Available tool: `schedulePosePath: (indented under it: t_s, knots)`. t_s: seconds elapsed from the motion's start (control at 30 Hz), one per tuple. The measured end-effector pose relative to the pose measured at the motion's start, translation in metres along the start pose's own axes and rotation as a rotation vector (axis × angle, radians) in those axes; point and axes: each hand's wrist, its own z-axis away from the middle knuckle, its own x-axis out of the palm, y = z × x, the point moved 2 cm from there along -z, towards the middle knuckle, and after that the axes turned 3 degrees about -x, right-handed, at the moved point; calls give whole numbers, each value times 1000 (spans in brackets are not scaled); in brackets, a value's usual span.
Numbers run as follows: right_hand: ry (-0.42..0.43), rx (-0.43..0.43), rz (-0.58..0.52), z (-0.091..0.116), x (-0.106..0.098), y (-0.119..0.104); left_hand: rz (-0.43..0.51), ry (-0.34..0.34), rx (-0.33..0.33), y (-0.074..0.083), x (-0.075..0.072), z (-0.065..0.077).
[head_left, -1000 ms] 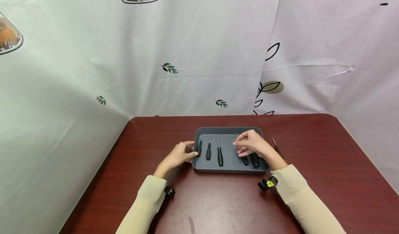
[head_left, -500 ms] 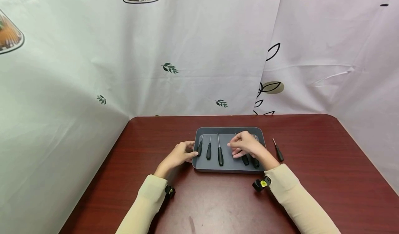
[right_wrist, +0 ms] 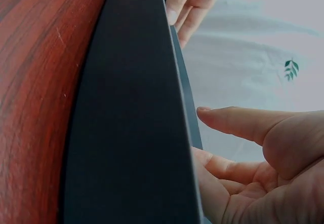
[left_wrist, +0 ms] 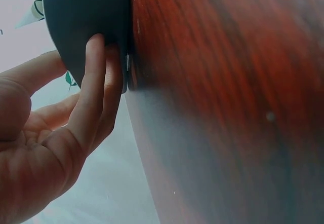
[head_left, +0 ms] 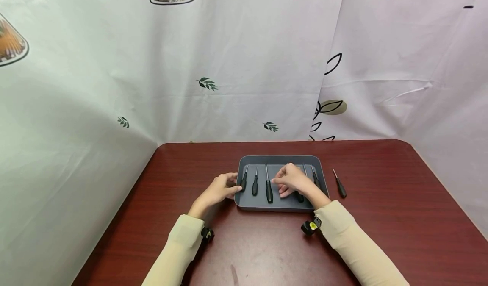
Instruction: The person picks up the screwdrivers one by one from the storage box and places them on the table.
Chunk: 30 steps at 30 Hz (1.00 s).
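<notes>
A grey tray (head_left: 282, 209) holds several black-handled screwdrivers lying side by side. My left hand (head_left: 219, 188) grips its left wall, thumb over the rim and fingers against the outside, as the left wrist view also shows. Inside the tray, my right hand (head_left: 295, 181) hovers just right of the middle screwdriver (head_left: 269, 192), thumb and fingers apart around nothing visible. It partly covers the screwdriver (head_left: 299, 197) beneath it. In the right wrist view, the tray wall (right_wrist: 131, 112) hides some of the right fingertips. Two shorter screwdrivers, one of them nearest the left thumb (head_left: 255, 188), lie at the left.
One more screwdriver (head_left: 340, 187) lies on the brown table (head_left: 381, 201), right of the tray. Another, at the tray's right end (head_left: 315, 178), is partly behind the right forearm. A white patterned curtain (head_left: 236, 65) hangs behind the table.
My right hand has moved left across the tray, toward the middle screwdriver. The screwdriver on the table and those at the tray's right show more. My left hand has stayed on the tray.
</notes>
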Motion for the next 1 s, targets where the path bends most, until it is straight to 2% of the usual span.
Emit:
schedulePosePath:
  t_s: [0.3, 0.7, 1.0]
  knots:
    - [27, 15, 79, -3, 11, -4, 2, 0, 5, 0, 0, 1]
    - [45, 22, 288, -10, 25, -6, -10, 4, 7, -2, -2, 0]
    - [116, 45, 439, -13, 36, -9, -17, 4, 13, -2, -1, 2]
